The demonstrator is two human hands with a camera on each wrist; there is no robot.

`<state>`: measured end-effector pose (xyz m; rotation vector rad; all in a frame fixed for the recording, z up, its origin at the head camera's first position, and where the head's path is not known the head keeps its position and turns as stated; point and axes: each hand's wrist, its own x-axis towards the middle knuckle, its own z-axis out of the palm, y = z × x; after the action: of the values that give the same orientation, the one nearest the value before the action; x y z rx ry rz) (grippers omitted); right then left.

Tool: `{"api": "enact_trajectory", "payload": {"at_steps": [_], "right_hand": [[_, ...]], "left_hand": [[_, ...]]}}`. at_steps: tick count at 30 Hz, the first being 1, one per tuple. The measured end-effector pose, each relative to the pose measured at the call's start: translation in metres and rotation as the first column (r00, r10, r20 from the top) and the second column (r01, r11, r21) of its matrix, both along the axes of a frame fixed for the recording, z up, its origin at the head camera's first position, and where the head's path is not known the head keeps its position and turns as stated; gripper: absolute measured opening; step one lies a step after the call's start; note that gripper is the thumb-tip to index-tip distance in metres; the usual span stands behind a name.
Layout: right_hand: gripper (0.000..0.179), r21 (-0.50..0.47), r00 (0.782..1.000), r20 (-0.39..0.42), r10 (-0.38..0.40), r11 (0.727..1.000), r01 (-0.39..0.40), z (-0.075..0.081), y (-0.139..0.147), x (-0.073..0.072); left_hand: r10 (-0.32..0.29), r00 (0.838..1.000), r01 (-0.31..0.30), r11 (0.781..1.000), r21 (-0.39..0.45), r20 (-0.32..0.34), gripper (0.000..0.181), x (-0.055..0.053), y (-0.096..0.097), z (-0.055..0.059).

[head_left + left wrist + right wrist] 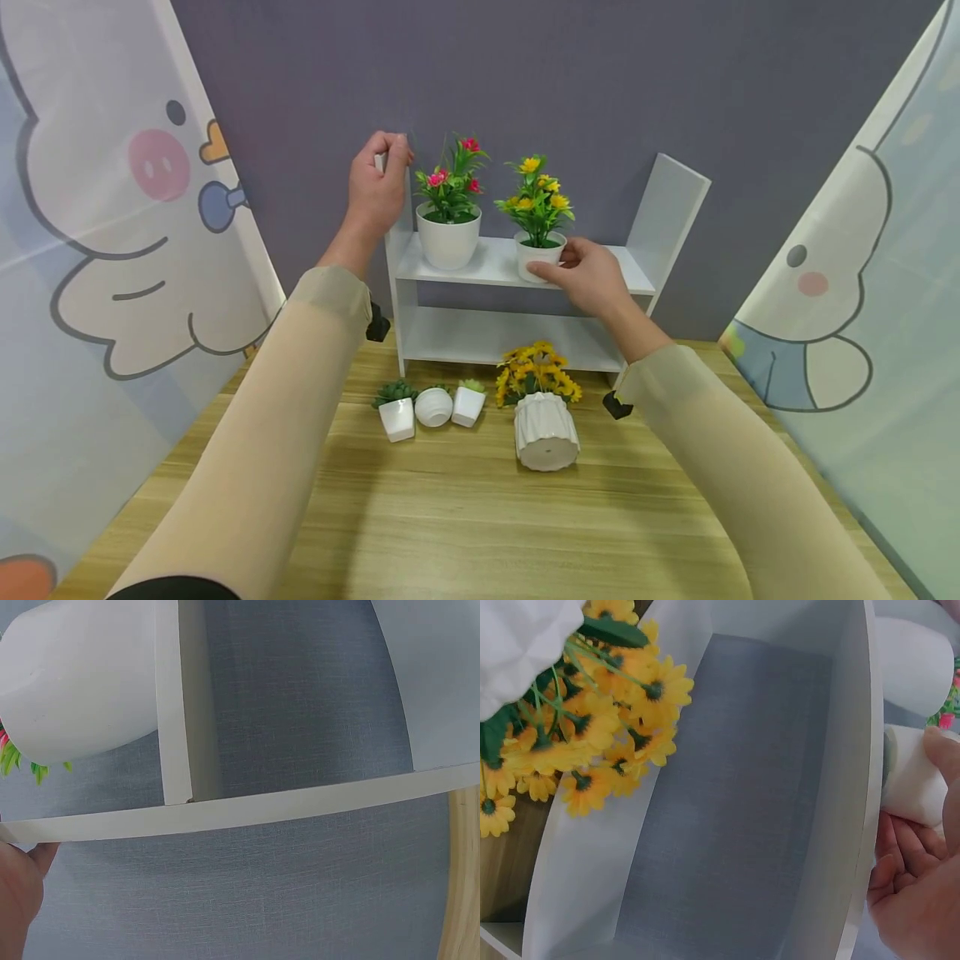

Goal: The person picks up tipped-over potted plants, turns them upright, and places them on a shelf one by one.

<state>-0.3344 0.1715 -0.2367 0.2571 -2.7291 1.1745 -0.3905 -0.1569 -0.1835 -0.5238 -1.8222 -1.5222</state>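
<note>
My left hand (pixel 378 183) grips the top end of the left side panel of a white two-tier shelf (pixel 491 325). In the left wrist view, only part of that hand (pixel 16 892) shows, at the panel's edge. With thumb and fingers, my right hand (pixel 597 282) holds a small white pot of yellow flowers (pixel 527 260) at the upper board's front edge. The right wrist view has the thumb on the pot's side (pixel 915 776) and the other fingers beside it. To its left, a larger white pot with pink-red flowers (pixel 448 243) stands upright on the same board.
On the wooden table (pixel 480 533), a ribbed white pot (pixel 546 429) with yellow-orange flowers lies tipped before the shelf. Left of it lie several small white pots, one of them round (pixel 433 407), with green succulents. A grey wall (pixel 525 75) stands behind; cartoon-printed panels (pixel 97 208) flank the table.
</note>
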Motion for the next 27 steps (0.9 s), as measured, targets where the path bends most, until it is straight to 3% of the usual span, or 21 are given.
{"api": "enact_trajectory", "payload": {"at_steps": [5,14,27], "right_hand": [[0.070,0.024,1.000,0.014,0.004,1.000,-0.004,0.003,-0.001,-0.007],[0.068,0.069,0.999,0.042,0.023,0.997,-0.026,0.006,-0.004,-0.020],[0.082,0.020,0.999,0.028,0.021,1.000,-0.021,-0.006,-0.008,-0.035]], "left_hand": [[0.002,1.000,-0.002,1.000,-0.008,0.000,0.026,0.001,0.000,0.000],[0.009,1.000,-0.009,1.000,-0.013,0.007,0.025,0.001,0.000,0.000],[0.010,1.000,-0.010,1.000,-0.010,0.007,0.026,-0.001,0.000,0.000]]}}
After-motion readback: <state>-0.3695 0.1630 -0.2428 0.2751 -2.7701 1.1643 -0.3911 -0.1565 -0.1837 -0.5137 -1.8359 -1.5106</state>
